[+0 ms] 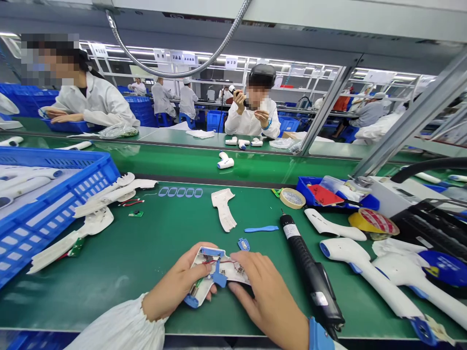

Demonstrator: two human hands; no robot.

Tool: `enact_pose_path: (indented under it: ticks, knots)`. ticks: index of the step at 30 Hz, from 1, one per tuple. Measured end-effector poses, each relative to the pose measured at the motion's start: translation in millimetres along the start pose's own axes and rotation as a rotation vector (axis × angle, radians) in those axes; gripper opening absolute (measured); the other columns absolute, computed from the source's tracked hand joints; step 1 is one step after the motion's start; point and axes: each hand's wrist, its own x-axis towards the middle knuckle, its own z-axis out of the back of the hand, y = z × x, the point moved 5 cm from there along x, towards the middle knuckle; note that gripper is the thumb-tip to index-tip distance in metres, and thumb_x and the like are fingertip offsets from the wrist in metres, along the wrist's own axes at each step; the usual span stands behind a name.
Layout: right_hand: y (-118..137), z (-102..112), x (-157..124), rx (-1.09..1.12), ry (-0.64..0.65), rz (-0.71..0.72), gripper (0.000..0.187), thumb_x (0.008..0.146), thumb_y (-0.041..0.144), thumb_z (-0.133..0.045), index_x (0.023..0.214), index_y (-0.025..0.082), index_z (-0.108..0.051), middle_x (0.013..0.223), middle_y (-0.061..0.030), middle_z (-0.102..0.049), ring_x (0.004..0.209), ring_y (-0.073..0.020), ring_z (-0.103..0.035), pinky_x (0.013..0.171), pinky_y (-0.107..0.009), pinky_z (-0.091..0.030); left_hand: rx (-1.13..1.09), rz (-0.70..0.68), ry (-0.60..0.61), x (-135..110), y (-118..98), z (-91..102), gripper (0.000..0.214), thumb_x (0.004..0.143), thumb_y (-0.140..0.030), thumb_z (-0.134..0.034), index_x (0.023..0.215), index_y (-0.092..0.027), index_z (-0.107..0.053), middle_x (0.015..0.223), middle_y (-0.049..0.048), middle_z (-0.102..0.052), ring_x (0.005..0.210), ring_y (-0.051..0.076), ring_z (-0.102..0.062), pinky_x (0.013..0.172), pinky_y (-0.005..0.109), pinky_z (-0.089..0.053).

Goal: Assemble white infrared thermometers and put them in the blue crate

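Observation:
Between my hands is an opened white thermometer-gun housing [233, 273], its inside facing up, with blue parts, red wires and a green board showing. My left hand [184, 274] grips its wide end, the thumb resting over the inner edge. My right hand [262, 287] closes around the handle part, fingertips on the wires and metal contacts there. A small blue oval piece [243, 244] lies just beyond my right fingers. Farther off are a loose white half-shell [224, 209] and a flat blue pry stick [261, 229]. A black electric screwdriver [310, 272] lies to the right.
A blue crate [69, 204] of white housings stands left, beside loose shells [93, 221]. Right are assembled thermometer guns [372, 272], tape rolls [292, 198] and a blue parts tray [343, 206]. Beyond runs a green conveyor [175, 163]; co-workers sit across it.

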Motion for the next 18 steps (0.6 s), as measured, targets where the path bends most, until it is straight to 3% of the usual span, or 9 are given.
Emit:
enact_pose_path:
  ticks: [3, 6, 10, 13, 18]
  knots:
    - [-3.9, 15.2, -1.2, 0.005, 0.029, -0.043, 0.046, 0.082, 0.024, -0.057, 0.123, 0.02, -0.038, 0.115, -0.0082, -0.054, 0.102, -0.0225, -0.05, 0.085, -0.037, -0.046, 0.024, 0.023, -0.07, -2.4, -1.4, 6.6, 0.038, 0.077, -0.035, -0.057, 0.111, -0.021, -0.046, 0.073, 0.0004, -0.06, 0.059, 0.013, -0.057, 0.054, 0.023, -0.045]
    - [-14.9, 40.3, 4.6, -0.03, 0.033, -0.107, 0.039, 0.088, 0.031, -0.048, 0.124, 0.021, -0.038, 0.117, -0.0074, -0.054, 0.106, -0.0212, -0.049, 0.088, -0.038, -0.045, -0.017, 0.025, -0.107, -6.1, -6.0, 15.2, 0.04, 0.08, -0.042, -0.051, 0.114, -0.021, -0.046, 0.072, 0.0009, -0.06, 0.062, 0.014, -0.057, 0.056, 0.024, -0.046]
    - [-29.8, 58.8, 37.3, -0.09, 0.119, -0.133, 0.037, 0.089, 0.032, -0.045, 0.123, 0.02, -0.041, 0.115, -0.0078, -0.055, 0.106, -0.0226, -0.05, 0.088, -0.04, -0.044, -0.013, 0.001, -0.166, -9.8, -10.7, 26.7, 0.046, 0.08, -0.049, -0.051, 0.116, -0.022, -0.045, 0.073, 0.0011, -0.06, 0.062, 0.014, -0.058, 0.055, 0.023, -0.046]
    - [-38.8, 44.7, 74.8, -0.11, 0.244, -0.14, 0.04, 0.087, 0.033, -0.047, 0.123, 0.016, -0.043, 0.114, -0.0096, -0.056, 0.105, -0.0234, -0.051, 0.086, -0.038, -0.045, -0.011, -0.028, -0.175, -11.3, -11.3, 31.2, 0.05, 0.078, -0.046, -0.057, 0.119, -0.021, -0.043, 0.072, 0.0015, -0.062, 0.063, 0.013, -0.057, 0.055, 0.022, -0.045]
    - [-48.6, -6.0, 119.5, -0.17, 0.341, -0.149, 0.052, 0.083, 0.039, -0.052, 0.124, 0.008, -0.043, 0.112, -0.0172, -0.056, 0.103, -0.0286, -0.053, 0.084, -0.039, -0.045, -0.052, -0.088, -0.246, -17.1, -12.7, 40.0, 0.048, 0.074, -0.041, -0.063, 0.115, -0.022, -0.046, 0.079, 0.0017, -0.063, 0.064, 0.013, -0.058, 0.058, 0.024, -0.047]
